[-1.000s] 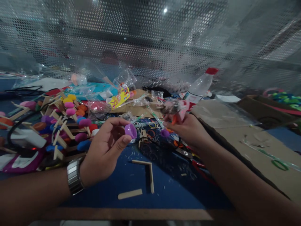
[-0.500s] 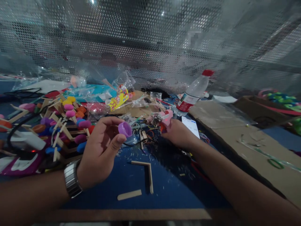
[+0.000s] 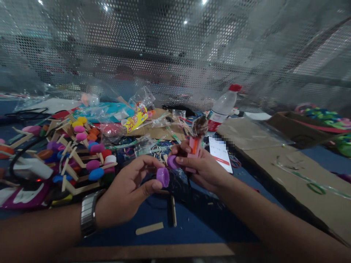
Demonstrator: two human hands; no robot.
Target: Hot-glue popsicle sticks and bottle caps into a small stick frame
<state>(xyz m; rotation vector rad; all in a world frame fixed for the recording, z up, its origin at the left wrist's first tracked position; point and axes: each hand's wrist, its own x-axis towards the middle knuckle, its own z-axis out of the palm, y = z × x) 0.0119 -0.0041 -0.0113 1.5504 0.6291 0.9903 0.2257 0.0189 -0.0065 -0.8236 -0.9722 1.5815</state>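
Between finger and thumb, my left hand (image 3: 128, 190) pinches a purple ring-like cap (image 3: 163, 177), its hollow side facing right. My right hand (image 3: 203, 166) is wrapped round a pink and orange glue gun (image 3: 195, 148), whose dark, smeared tip points up. The same hand's thumb and fingers also pinch a purple disc (image 3: 172, 162), close to the cap but apart from it. Below the hands, a loose wooden stick (image 3: 149, 228) lies on the blue table (image 3: 123, 233). Another stick (image 3: 173, 211) stands out beside it, its upper part hidden by my hands.
Stick-and-coloured-cap pieces (image 3: 79, 160) crowd the left. Behind are a yellow tube (image 3: 135, 119), plastic wrappers and a bottle (image 3: 223, 107) with a red cap. A phone (image 3: 219, 153) lies right of my right hand, near cardboard (image 3: 263, 146). A perforated screen (image 3: 164, 54) rises behind.
My left hand has moved right and down with the purple cap. My right hand has lifted the glue gun towards me, and a purple disc now shows in its fingers.
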